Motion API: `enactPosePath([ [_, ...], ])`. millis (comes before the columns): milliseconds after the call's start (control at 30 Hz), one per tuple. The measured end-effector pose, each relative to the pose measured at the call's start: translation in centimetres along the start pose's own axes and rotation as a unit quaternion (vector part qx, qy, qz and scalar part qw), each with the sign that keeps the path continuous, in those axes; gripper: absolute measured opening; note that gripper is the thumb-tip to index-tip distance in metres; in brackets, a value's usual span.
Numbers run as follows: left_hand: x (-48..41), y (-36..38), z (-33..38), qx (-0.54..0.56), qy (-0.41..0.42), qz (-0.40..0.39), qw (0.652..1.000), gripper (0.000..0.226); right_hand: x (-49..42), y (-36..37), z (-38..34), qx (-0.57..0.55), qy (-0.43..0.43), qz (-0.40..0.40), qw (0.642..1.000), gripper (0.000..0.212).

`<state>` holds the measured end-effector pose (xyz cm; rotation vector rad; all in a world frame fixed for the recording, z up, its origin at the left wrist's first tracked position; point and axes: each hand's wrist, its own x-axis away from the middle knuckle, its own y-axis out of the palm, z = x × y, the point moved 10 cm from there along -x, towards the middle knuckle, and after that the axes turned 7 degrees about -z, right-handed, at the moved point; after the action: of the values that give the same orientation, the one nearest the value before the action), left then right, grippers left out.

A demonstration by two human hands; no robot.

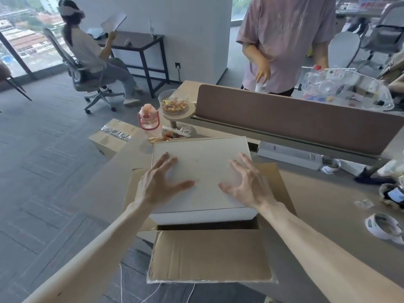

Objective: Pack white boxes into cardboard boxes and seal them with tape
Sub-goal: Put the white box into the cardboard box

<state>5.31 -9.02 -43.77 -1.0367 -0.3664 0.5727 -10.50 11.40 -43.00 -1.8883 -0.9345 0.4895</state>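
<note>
A large white box (203, 169) sits in the mouth of an open cardboard box (209, 256), sticking up above its rim. The cardboard box's flaps are spread out, the near one hanging toward me. My left hand (160, 182) lies on the white box's top at its left side with fingers spread. My right hand (247, 182) is on the top at the right side, fingers spread and slightly bent. A roll of tape (383, 226) lies on the table at the far right. Another white box (288, 155) lies beyond, under the divider.
A brown desk divider (295, 119) crosses the table behind the boxes. A pink water bottle (149, 121) and a snack bowl (173, 102) stand at the back left. A taped cardboard box (111, 136) sits on the floor. One person stands behind the divider, another sits far left.
</note>
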Motion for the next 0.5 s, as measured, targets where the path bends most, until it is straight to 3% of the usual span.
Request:
enactPosePath([
  [500,0.6,10.6,0.6,0.004,-0.006,-0.113,0.994,0.106,3.3,6.1,8.5,-0.050,0.077,-0.047,0.995,0.093],
])
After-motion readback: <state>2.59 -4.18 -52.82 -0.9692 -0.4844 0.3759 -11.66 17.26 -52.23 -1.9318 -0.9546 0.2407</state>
